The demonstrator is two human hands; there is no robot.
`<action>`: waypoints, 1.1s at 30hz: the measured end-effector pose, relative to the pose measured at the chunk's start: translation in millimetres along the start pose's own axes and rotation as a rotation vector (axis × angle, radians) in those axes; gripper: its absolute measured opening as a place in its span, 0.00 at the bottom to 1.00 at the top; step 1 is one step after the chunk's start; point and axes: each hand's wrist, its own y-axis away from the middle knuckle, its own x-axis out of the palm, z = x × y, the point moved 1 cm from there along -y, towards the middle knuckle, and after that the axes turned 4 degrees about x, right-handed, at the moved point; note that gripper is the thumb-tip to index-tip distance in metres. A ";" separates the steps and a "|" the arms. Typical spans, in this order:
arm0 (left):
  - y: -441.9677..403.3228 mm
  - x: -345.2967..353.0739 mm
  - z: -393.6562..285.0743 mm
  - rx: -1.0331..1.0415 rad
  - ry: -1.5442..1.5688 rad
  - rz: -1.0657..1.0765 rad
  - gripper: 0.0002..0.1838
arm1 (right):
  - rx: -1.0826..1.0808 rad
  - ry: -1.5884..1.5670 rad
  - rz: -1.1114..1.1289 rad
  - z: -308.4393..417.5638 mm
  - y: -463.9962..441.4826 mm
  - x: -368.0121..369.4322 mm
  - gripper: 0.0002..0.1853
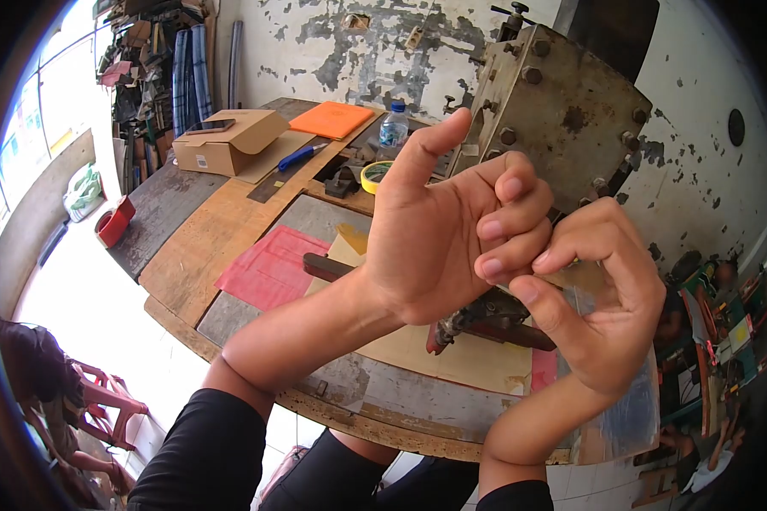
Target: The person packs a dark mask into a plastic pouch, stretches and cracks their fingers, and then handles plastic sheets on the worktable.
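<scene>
Both my hands are raised above the workbench, in front of a heavy bolted metal machine (558, 102). My left hand (439, 230) shows its palm, thumb stretched up and fingers loosely curled, with nothing in it. My right hand (605, 298) bends thumb and forefinger together around the little-finger side of my left hand; the exact contact is partly hidden. Below them lie a tan board (400, 351), a pink-red sheet (274, 271) and a dark bar (325, 266), partly covered by my left arm. A dark metal fitting (445, 330) shows beneath my hands.
Further back are a cardboard box (222, 157) with a phone (210, 126) on it, an orange folder (332, 119), a blue-handled cutter (296, 158), yellow tape (371, 177) and a water bottle (394, 128). Red tape (115, 223) sits at the left edge. Other people are at both sides.
</scene>
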 end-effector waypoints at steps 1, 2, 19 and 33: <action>0.0 -0.6 0.2 0.000 0.001 0.000 0.32 | 0.000 0.000 0.001 0.5 0.1 0.2 0.13; -0.1 -1.6 0.3 -0.002 0.036 0.009 0.33 | -0.001 0.005 -0.004 1.6 0.1 0.5 0.13; 0.6 -3.5 1.8 0.014 0.082 -0.014 0.37 | -0.012 0.025 0.013 6.2 0.7 3.1 0.15; 0.7 -2.7 2.0 -0.006 0.037 0.030 0.40 | -0.045 0.038 0.049 8.6 1.0 -0.4 0.14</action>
